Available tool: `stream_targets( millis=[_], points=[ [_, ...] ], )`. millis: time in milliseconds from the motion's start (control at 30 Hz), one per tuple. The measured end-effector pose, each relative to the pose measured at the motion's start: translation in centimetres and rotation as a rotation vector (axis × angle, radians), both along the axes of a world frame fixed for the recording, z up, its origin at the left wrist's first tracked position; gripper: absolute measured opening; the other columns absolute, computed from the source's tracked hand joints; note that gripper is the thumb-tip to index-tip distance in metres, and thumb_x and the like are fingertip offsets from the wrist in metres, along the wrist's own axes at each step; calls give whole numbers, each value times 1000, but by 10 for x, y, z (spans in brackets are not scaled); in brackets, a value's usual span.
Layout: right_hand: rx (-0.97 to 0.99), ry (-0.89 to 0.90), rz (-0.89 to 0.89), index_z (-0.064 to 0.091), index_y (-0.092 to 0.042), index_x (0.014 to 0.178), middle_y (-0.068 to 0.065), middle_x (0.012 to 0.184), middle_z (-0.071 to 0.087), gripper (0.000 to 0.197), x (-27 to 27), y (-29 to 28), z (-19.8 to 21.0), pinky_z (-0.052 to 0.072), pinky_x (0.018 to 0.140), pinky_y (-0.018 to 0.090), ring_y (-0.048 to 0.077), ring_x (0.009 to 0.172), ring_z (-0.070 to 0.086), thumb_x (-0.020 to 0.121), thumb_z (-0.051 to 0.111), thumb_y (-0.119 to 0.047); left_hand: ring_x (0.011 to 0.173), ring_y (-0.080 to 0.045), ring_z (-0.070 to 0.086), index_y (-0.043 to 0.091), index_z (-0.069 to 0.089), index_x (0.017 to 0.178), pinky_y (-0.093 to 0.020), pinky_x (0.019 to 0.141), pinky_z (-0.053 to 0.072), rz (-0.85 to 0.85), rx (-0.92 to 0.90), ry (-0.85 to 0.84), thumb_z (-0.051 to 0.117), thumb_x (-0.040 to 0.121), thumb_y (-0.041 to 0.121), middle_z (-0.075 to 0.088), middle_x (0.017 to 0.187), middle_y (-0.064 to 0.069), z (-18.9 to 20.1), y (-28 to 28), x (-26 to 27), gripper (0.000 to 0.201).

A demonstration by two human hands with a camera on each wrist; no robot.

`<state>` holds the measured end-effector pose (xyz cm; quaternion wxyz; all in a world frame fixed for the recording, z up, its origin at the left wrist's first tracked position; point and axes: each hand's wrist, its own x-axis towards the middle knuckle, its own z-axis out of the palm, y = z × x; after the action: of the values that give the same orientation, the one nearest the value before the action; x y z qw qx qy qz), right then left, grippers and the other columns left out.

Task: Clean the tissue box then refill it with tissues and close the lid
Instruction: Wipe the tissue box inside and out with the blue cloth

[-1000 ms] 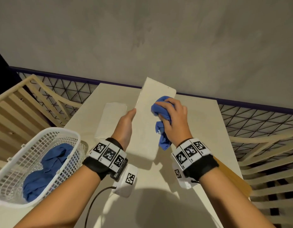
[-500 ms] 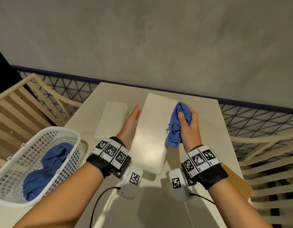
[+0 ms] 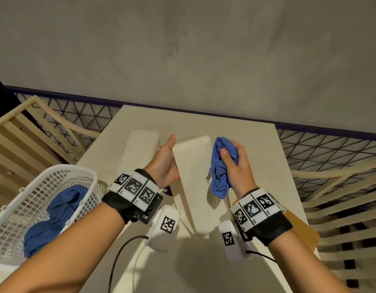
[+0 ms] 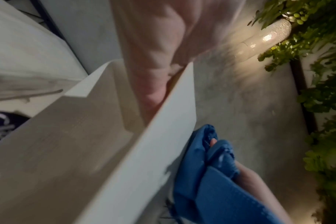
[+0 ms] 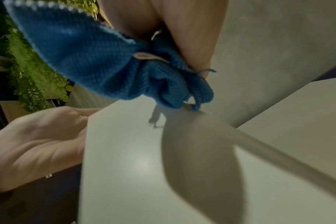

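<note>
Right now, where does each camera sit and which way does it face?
Head: on the head, facing forward and down at the table; both forearms show, left hand holding the box, right hand gripping the cloth.
Left wrist: looks along the left hand's fingers at the box's edge, cloth beyond.
Right wrist: looks along the right hand at the cloth over the box; left hand opposite.
Shared: all three show box and cloth.

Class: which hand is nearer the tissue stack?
Left. The left hand is beside the tissue stack; the right hand, gripping the blue cloth, is across the tissue box.
</note>
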<state>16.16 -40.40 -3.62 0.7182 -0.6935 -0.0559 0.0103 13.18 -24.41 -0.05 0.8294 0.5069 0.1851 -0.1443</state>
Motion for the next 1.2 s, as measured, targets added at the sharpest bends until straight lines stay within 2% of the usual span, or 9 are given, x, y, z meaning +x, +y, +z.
stream_targets(
  millis=[133, 300, 400, 467, 633, 733, 900, 1067, 1200],
  points=[
    [-33, -22, -6, 42, -18, 118, 1, 112, 50, 22, -5, 6, 0, 48, 70, 4, 8, 92, 56, 96, 43, -14, 101, -23, 60, 12, 48, 131, -33, 89, 45, 101, -40, -19, 18, 97, 51, 64, 111, -9, -4, -3, 0, 60],
    [-177, -141, -2, 40, -20, 119, 3, 118, 48, 23, -14, 14, 7, 45, 96, 27, 17, 111, 52, 96, 43, -16, 119, -27, 55, 22, 46, 135, -42, 105, 40, 220, 81, 27, 25, 85, 71, 58, 131, -10, 0, 7, 11, 73],
    [-247, -340, -113, 42, -6, 128, 4, 118, 40, 33, -8, 12, 21, 33, 98, 2, -1, 104, 45, 96, 44, -9, 118, -29, 56, 20, 50, 132, -37, 94, 45, 172, 68, 2, 22, 88, 66, 59, 129, -12, 4, 9, 11, 70],
    [-335, -489, -138, 42, -1, 130, 9, 120, 39, 37, -10, 13, 27, 25, 93, -6, 5, 108, 41, 94, 45, -9, 111, -29, 57, 17, 50, 132, -34, 91, 44, 142, 36, -23, 21, 92, 60, 60, 125, -11, 6, 8, 12, 65],
    [-738, -748, -41, 48, -13, 123, 21, 127, 49, 47, -29, 38, 21, 44, 85, 37, 26, 104, 35, 77, 40, -12, 95, -24, 61, 7, 58, 116, -34, 90, 43, 124, 56, -12, 21, 95, 54, 68, 102, -13, 9, -1, 20, 63],
    [-909, -972, -9, 41, -22, 117, 4, 124, 37, 46, -25, 42, 16, 50, 81, 37, 23, 96, 33, 73, 51, -16, 77, -23, 66, 8, 62, 93, -32, 76, 48, 91, 99, 27, 21, 94, 55, 72, 77, -12, 11, -4, 19, 63],
    [-830, -938, -56, 42, -24, 116, -1, 126, 34, 43, -8, 13, 16, 49, 82, 48, 23, 99, 32, 75, 39, -13, 128, -31, 46, 11, 38, 140, -44, 113, 29, 190, 122, 69, 28, 89, 61, 47, 141, -17, 20, 16, 19, 72],
    [-892, -936, -62, 54, -17, 112, 14, 113, 64, 43, -7, 33, 34, 49, 78, 41, 22, 93, 34, 72, 39, -12, 128, -32, 46, 8, 37, 139, -43, 111, 33, 137, 180, 84, 28, 88, 62, 47, 139, -17, 28, -3, 17, 75],
    [-857, -820, 41, 60, -12, 114, 7, 115, 62, 43, 6, 14, 36, 33, 87, 25, 28, 99, 49, 76, 45, -1, 138, -31, 33, 12, 29, 145, -46, 117, 19, 239, 151, 48, 29, 88, 61, 34, 150, -15, 29, 7, 22, 75]
  ],
)
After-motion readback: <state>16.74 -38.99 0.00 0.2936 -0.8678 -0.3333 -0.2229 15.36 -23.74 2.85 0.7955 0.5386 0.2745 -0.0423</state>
